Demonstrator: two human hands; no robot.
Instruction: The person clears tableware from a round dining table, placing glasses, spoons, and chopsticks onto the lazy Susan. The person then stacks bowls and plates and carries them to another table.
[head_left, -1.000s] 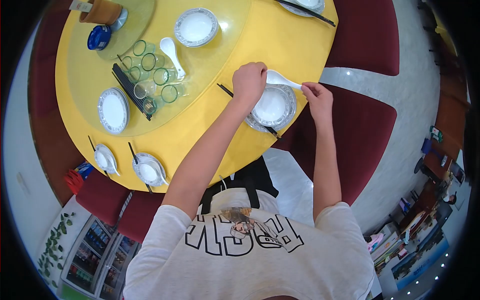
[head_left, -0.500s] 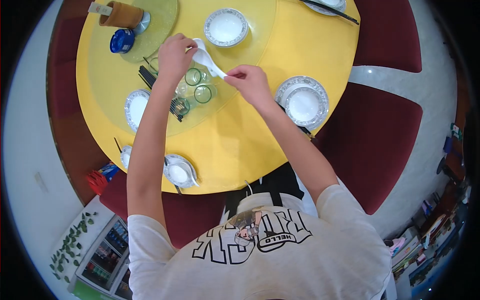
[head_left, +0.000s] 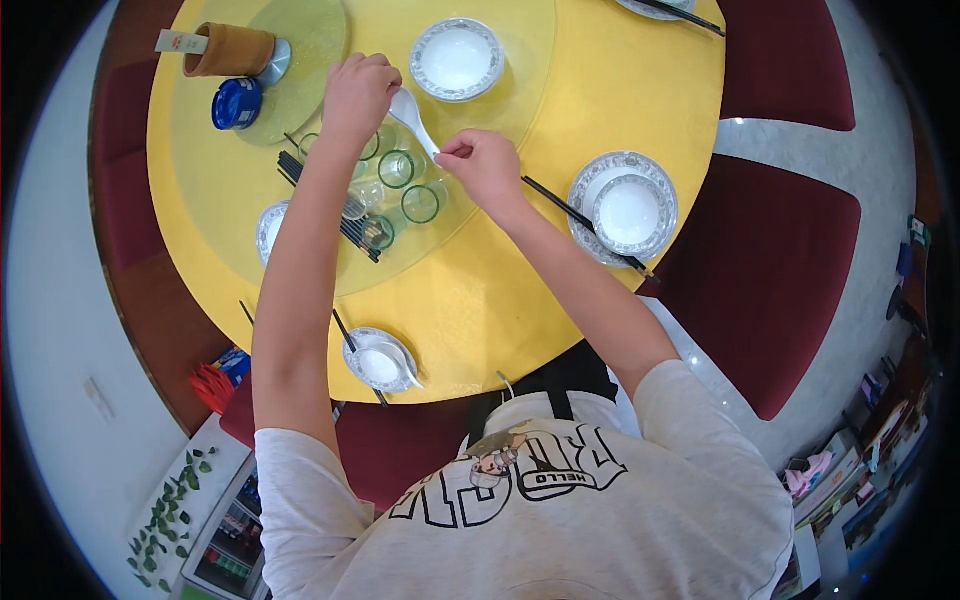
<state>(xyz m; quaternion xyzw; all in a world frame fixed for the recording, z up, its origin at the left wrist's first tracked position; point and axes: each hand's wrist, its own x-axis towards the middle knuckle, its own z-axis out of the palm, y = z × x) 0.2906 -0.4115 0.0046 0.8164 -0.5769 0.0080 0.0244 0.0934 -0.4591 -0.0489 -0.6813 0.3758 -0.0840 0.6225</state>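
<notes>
A white soup spoon [head_left: 413, 118] spans the gap between my two hands above the table. My right hand [head_left: 482, 165] pinches the end of its handle. The bowl end meets the curled fingers of my left hand [head_left: 360, 95], which partly hide its tip. Below and between my arms stand several green-rimmed glasses [head_left: 420, 204], beside a bundle of dark chopsticks [head_left: 358, 238]. Just beyond the spoon is a patterned white bowl [head_left: 456, 60].
The round yellow table [head_left: 480, 310] carries a glass turntable. At its right sits a plate with a bowl [head_left: 630, 213] and chopsticks. Near me is a small place setting [head_left: 381, 362]. A wooden holder [head_left: 232, 50] and blue tin [head_left: 237, 104] stand far left. Red chairs [head_left: 750, 285] flank the table.
My left hand has turned, with its fingers curling further over the spoon's bowl. My right hand has shifted slightly left with the handle. The whole view has moved a little.
</notes>
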